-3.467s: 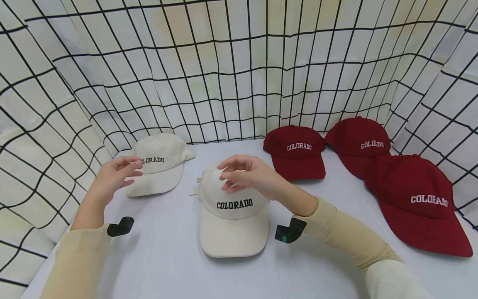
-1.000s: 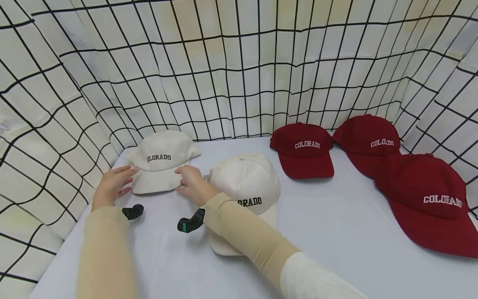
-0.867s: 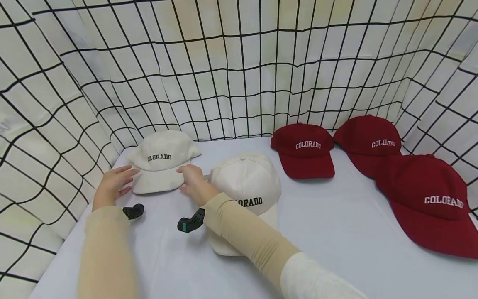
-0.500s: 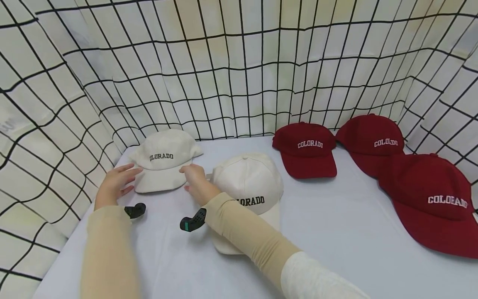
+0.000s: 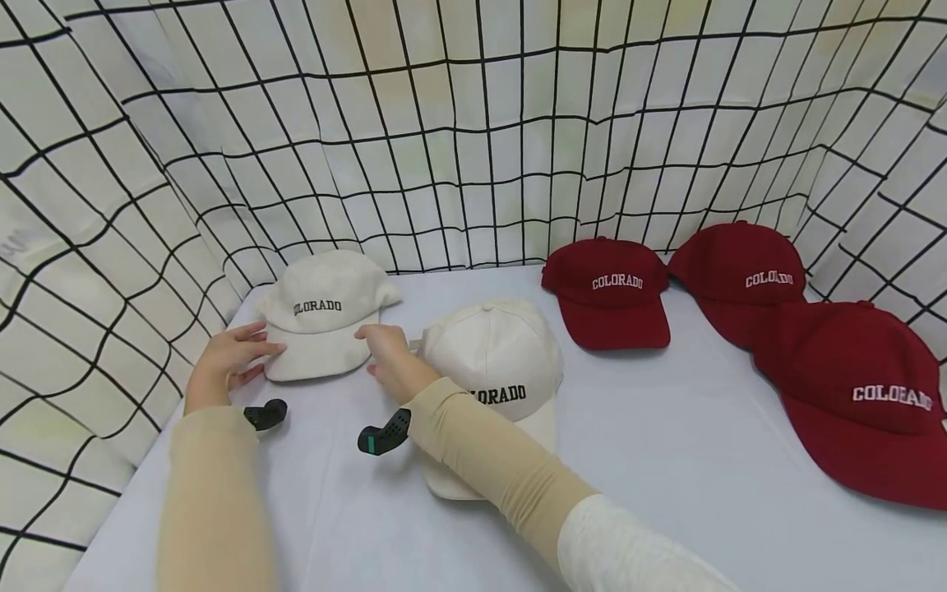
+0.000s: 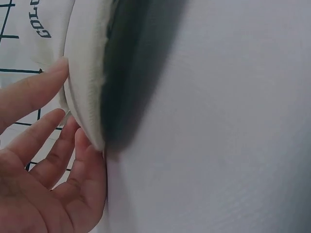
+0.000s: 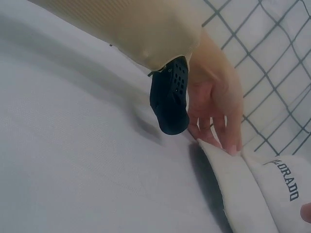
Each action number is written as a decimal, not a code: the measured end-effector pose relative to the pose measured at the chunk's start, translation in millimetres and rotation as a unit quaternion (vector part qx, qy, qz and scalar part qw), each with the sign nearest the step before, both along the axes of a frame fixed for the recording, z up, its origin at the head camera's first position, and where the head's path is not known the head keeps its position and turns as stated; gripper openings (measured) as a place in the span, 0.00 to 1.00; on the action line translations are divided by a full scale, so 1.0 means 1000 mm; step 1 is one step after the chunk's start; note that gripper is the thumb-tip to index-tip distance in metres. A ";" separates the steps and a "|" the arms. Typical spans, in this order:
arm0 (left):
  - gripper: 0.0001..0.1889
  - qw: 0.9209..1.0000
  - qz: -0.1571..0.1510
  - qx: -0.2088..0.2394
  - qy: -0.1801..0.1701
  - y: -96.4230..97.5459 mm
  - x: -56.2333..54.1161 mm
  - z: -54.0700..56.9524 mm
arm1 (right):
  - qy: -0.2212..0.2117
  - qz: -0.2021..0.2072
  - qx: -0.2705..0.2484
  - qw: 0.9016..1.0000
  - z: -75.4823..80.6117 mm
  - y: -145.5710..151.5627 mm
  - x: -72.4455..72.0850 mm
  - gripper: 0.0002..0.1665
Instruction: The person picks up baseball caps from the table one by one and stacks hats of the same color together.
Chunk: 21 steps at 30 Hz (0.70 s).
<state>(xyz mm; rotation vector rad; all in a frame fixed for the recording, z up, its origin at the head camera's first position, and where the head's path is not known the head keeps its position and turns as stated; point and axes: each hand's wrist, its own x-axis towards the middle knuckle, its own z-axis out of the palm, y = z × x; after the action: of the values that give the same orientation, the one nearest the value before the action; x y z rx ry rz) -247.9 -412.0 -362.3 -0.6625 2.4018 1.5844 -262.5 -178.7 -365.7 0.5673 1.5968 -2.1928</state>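
A cream baseball cap (image 5: 323,293) lettered COLORADO stands at the back left, brim facing me. My left hand (image 5: 228,362) holds the left side of its brim; the left wrist view shows the thumb (image 6: 36,94) on top and the other fingers at the edge and below. At the brim's right corner, my right hand (image 5: 392,358) pinches it, thumb above and fingers below, as the right wrist view shows. The brim (image 7: 238,187) casts a shadow on the white cloth. A second cream cap (image 5: 488,345) sits just right, partly hidden behind my right forearm.
Three dark red COLORADO caps stand on the right: one at the back (image 5: 607,296), another (image 5: 740,275) in the corner, a third (image 5: 851,370) nearer. Black-lined netting (image 5: 473,140) walls the back and sides of the white-covered table (image 5: 666,460).
My right hand has moved left from over the middle cream cap to the left cap's brim. My left hand has come in, its thumb now on the brim. The view has shifted slightly.
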 end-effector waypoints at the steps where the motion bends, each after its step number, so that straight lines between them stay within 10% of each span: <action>1: 0.45 1.000 0.000 0.001 0.000 -0.001 0.000 0.000 | -0.001 0.000 -0.003 1.000 -0.001 0.000 -0.001 0.32; 21: 0.47 1.000 0.002 0.007 0.021 -0.007 0.008 -0.001 | 0.013 -0.025 -0.044 0.999 0.000 -0.001 0.008 0.34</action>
<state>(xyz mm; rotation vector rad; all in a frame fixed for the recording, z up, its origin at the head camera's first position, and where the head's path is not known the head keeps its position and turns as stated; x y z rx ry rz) -239.6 -419.2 -363.3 -0.6379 2.4180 1.6309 -254.9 -179.6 -365.4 0.5616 1.5044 -2.3043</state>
